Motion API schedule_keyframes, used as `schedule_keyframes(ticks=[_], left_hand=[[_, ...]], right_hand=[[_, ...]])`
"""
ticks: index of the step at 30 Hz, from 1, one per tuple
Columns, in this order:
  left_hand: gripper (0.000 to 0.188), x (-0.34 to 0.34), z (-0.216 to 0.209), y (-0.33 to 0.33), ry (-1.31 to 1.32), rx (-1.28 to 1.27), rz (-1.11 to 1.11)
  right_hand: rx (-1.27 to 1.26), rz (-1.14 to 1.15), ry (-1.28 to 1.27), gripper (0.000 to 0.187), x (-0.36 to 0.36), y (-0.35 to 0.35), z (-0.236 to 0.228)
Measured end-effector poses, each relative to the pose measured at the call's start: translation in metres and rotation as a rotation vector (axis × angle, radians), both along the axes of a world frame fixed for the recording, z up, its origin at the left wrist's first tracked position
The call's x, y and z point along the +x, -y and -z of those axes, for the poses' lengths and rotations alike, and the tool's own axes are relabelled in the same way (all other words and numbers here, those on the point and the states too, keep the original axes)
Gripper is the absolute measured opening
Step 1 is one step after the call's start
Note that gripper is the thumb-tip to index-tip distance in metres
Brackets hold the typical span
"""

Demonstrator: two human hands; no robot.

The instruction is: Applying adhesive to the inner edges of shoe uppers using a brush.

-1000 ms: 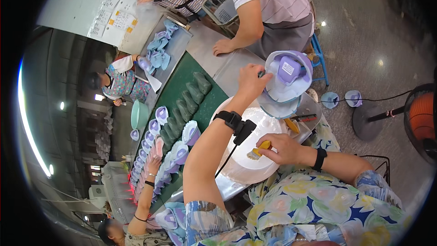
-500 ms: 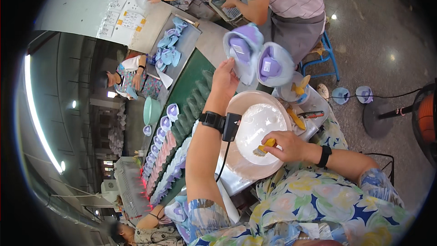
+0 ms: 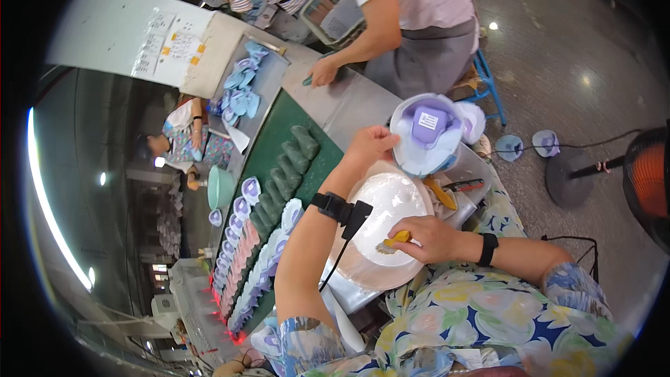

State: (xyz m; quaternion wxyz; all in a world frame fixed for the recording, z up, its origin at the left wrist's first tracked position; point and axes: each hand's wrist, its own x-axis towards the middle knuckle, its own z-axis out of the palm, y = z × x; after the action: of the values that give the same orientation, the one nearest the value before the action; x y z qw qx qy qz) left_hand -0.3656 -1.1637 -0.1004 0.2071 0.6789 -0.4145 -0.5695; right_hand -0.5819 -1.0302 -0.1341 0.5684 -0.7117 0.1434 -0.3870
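My left hand (image 3: 373, 145) is closed on the edge of a light-blue and purple shoe upper (image 3: 412, 156), a white label on its purple lining. A second purple upper (image 3: 472, 120) shows partly behind it; whether my fingers hold that one too is hidden. Below them, a wide pale basin (image 3: 356, 276) contains white liquid (image 3: 387, 199). Over the basin's near right side, my right hand (image 3: 427, 239) grips a brush (image 3: 398, 239) with a yellow handle, its bristles pointing left above the liquid. Black bands circle both wrists.
On the left, a green conveyor belt (image 3: 328, 157) carries rows of dark-green, pink and pale-blue shoe pieces. A yellow-handled tool (image 3: 443, 194) and a red-and-black tool (image 3: 464, 185) lie right of the basin. Co-workers sit beyond. A fan (image 3: 645, 185) stands at right.
The two uppers have turned and come lower and nearer, one now mostly covering the other. My right hand stays over the basin with the brush. The co-worker opposite now reaches onto the table.
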Motion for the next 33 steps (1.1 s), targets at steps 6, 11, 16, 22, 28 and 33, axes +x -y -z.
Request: schedule_keyframes(ticks=[6,11,16,22,28,33], left_hand=[[0.044,0.003,-0.007,-0.007,0.816,-0.457,0.438],[0.039,0.001,-0.091,-0.046,0.698,-0.574,0.218],[0.037,0.059,-0.132,-0.157,0.966,-0.579,0.003],[0.043,0.199,-0.093,-0.407,1.229,-0.181,-0.411],[0.038,0.202,-0.067,-0.657,1.465,-0.076,-0.653],[0.027,0.148,-0.068,-0.682,1.316,-0.039,-0.859]], right_hand=[[-0.008,0.012,0.05,0.018,0.0,-0.004,0.002],[0.01,0.023,0.062,0.019,-0.003,-0.002,0.003],[0.036,0.056,0.055,0.021,0.001,-0.003,0.005],[0.13,0.025,-0.075,0.02,0.011,-0.002,0.006],[0.43,-0.061,-0.091,0.017,0.02,-0.003,0.009],[0.303,-0.095,-0.222,0.021,0.025,0.023,-0.001]])
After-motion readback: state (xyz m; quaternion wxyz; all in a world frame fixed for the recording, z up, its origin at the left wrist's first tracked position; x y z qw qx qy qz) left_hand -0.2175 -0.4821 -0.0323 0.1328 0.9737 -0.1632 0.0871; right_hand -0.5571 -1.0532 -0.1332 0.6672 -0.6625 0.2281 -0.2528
